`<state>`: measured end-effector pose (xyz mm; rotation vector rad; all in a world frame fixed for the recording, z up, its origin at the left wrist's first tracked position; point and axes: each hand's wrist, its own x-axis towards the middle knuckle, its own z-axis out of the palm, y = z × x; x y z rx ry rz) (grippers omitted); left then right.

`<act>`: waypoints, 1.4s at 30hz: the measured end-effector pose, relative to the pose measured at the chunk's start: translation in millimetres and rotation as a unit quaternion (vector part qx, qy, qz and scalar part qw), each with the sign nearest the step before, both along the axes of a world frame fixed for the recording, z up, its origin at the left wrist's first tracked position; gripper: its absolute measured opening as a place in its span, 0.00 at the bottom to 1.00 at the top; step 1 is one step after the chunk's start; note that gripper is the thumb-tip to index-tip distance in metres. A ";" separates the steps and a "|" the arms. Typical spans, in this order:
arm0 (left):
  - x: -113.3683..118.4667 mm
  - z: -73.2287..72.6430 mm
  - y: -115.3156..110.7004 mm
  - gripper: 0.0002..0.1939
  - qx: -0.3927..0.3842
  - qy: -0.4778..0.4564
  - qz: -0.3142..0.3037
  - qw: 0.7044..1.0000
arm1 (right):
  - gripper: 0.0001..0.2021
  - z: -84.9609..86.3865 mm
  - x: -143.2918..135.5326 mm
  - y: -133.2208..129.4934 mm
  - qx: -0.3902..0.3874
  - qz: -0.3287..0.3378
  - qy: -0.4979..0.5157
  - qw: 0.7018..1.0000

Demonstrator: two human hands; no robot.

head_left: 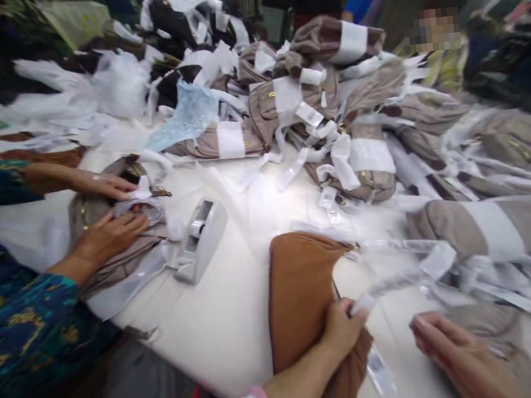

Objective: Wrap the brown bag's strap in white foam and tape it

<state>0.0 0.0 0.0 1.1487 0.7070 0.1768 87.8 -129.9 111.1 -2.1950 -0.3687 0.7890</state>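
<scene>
A brown handbag (297, 283) lies on the white table in front of me. My left hand (344, 332) rests over its right side, with thumb and fingers pinched on a strap wrapped in white film (401, 270). To the right, apart from the bag, my right hand (463, 349) has its fingers curled together; what is in them, if anything, is hidden. Below my left hand a small white tag (379, 369) hangs at the bag's edge. Beyond the bag's upper right corner, more translucent wrapping lies on the table.
A grey tape dispenser (199, 243) stands left of the bag. Farther left, a co-worker's hands (110, 239) work on a taupe bag (88, 210). Taupe bags with white paper bands (493, 227) are piled at the back and right, among loose white wrapping (118, 88).
</scene>
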 end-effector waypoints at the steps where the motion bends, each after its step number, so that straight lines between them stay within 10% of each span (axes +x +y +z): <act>1: 6.9 -3.8 -19.7 0.10 -0.005 -0.007 -0.015 1.000 | 0.19 -3.1 0.8 -3.5 -0.009 0.015 0.004 1.000; 11: 12.6 -11.5 -27.3 0.14 0.080 -0.017 -0.010 0.997 | 0.18 -53.0 27.5 8.3 0.007 0.119 0.031 0.992; 22: 14.3 -7.4 -40.4 0.07 0.157 0.005 0.005 0.988 | 0.17 -84.8 46.1 8.2 -0.072 0.080 0.028 0.994; 42: 12.8 -20.3 -26.3 0.17 -0.027 -0.074 -0.049 0.996 | 0.12 -69.2 45.6 -3.9 0.076 0.062 0.111 0.989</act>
